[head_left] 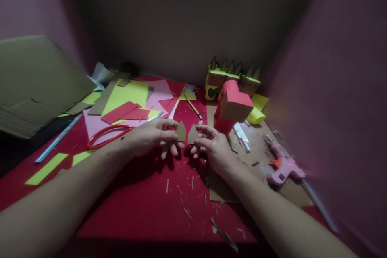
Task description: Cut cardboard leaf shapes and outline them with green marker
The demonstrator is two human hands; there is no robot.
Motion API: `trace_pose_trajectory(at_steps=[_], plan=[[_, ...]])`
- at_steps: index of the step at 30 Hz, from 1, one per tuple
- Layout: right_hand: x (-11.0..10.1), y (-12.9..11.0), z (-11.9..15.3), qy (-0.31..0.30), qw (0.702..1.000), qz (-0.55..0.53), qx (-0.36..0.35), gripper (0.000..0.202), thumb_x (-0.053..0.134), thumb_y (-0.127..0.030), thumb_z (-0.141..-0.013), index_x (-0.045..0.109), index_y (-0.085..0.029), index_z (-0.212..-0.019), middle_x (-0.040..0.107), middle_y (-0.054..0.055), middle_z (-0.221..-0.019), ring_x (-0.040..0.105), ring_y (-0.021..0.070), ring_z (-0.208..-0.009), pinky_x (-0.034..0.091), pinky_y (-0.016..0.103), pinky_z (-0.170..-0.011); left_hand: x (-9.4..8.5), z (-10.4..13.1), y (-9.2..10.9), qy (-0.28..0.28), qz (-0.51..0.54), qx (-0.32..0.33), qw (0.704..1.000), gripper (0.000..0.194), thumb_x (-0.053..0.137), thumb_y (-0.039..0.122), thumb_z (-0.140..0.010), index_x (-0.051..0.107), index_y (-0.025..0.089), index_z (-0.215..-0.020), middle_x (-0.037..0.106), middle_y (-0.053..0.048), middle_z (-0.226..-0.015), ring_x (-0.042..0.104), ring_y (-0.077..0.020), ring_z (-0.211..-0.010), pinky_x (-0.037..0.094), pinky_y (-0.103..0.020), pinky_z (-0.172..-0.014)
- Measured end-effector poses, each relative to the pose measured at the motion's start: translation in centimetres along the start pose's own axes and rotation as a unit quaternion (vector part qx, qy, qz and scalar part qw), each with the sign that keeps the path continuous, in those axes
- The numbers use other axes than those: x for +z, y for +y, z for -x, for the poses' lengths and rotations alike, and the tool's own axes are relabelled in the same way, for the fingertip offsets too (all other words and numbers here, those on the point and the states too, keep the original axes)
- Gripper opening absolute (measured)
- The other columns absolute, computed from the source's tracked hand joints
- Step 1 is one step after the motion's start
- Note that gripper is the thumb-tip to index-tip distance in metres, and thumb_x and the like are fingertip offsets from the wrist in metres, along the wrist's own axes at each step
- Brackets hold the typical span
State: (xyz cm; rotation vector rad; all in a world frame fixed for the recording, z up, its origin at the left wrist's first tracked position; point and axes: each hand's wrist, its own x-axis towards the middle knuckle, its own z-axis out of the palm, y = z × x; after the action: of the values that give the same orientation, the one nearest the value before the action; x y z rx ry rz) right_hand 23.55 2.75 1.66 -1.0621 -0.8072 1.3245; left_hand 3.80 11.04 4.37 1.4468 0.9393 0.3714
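Note:
Between thumb and fingers, my left hand (pixel 161 135) pinches a small pointed cardboard piece (pixel 181 132). My right hand (pixel 213 143) grips a similar pointed cardboard piece (pixel 192 134). The two pieces are held side by side, points up, with a narrow gap between them, above the red tabletop (pixel 145 205). Just left of my left wrist lies a pair of scissors with red handles (pixel 104 130), partly hidden by the arm. Behind my right hand stands a red paper tube with a cardboard-faced box top (pixel 237 105).
A pink glue gun (pixel 284 165) with a lit red light rests on a cardboard sheet (pixel 223 189) at right. Yellow paper towers (pixel 216 78) stand behind. Coloured paper sheets (pixel 127 96), a pencil (pixel 193 106) and a striped stick (pixel 59 139) lie about. A large cardboard box (pixel 39 80) is at left.

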Motion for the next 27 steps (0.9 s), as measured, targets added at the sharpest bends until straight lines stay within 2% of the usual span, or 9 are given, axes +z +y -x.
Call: trace_pose_trajectory(at_steps=[2,6,12,18,23,27], plan=[[0.05,-0.03,0.01,0.002,1.0,0.005,-0.003,0.046,0.081,-0.022,-0.062,0.069,-0.019,-0.106,0.07,-0.004,-0.065,0.07,0.0158,-0.049,0.053,0.025,-0.046,0.07,0.34,0.27,-0.017,-0.004,0.005,1.0,0.053,0.079,0.044,-0.08,0.066,0.016,-0.124,0.084,-0.015,-0.088,0.076,-0.0233,-0.059,0.051,-0.03,-0.048],[0.07,-0.02,-0.03,-0.004,1.0,0.01,-0.01,0.044,0.084,-0.024,-0.062,0.072,-0.018,-0.104,0.073,-0.001,-0.072,0.071,0.0159,-0.052,0.055,0.026,-0.048,0.15,0.77,0.83,-0.06,-0.029,0.011,0.998,0.039,0.08,0.049,-0.079,0.073,0.018,-0.102,0.083,-0.012,-0.08,0.075,-0.0225,-0.057,0.05,-0.029,-0.047],[-0.04,0.07,-0.04,-0.026,1.0,0.016,-0.002,0.041,0.085,-0.022,-0.061,0.074,-0.02,-0.101,0.075,-0.001,-0.073,0.071,0.0158,-0.056,0.056,0.026,-0.051,0.27,0.43,0.69,-0.084,-0.031,0.026,0.996,0.032,0.082,0.049,-0.078,0.074,0.02,-0.089,0.08,-0.009,-0.069,0.071,-0.0207,-0.052,0.052,-0.031,-0.047],[0.07,0.01,0.16,-0.033,0.999,0.032,-0.002,0.037,0.085,-0.021,-0.061,0.076,-0.018,-0.097,0.076,0.001,-0.067,0.068,0.0154,-0.054,0.054,0.025,-0.052,0.37,0.4,0.57,-0.087,-0.028,0.032,0.995,0.032,0.081,0.051,-0.08,0.07,0.021,-0.084,0.078,-0.008,-0.065,0.067,-0.0182,-0.045,0.049,-0.029,-0.046],[0.36,-0.14,0.44,-0.035,0.999,0.039,-0.005,0.031,0.086,-0.022,-0.064,0.079,-0.02,-0.094,0.075,-0.001,-0.062,0.066,0.0152,-0.053,0.053,0.026,-0.052,0.36,0.27,0.4,-0.07,-0.067,0.054,0.994,0.032,0.076,0.053,-0.082,0.068,0.022,-0.083,0.078,-0.007,-0.066,0.07,-0.0196,-0.05,0.047,-0.028,-0.047],[0.57,-0.08,0.3,-0.044,0.998,0.039,-0.004,0.026,0.085,-0.024,-0.065,0.081,-0.019,-0.09,0.076,-0.002,-0.063,0.063,0.0129,-0.051,0.052,0.024,-0.051,0.36,0.01,0.2,-0.057,-0.083,0.077,0.992,0.032,0.074,0.054,-0.083,0.07,0.022,-0.081,0.071,-0.001,-0.059,0.055,-0.0126,-0.042,0.037,-0.025,-0.043]])
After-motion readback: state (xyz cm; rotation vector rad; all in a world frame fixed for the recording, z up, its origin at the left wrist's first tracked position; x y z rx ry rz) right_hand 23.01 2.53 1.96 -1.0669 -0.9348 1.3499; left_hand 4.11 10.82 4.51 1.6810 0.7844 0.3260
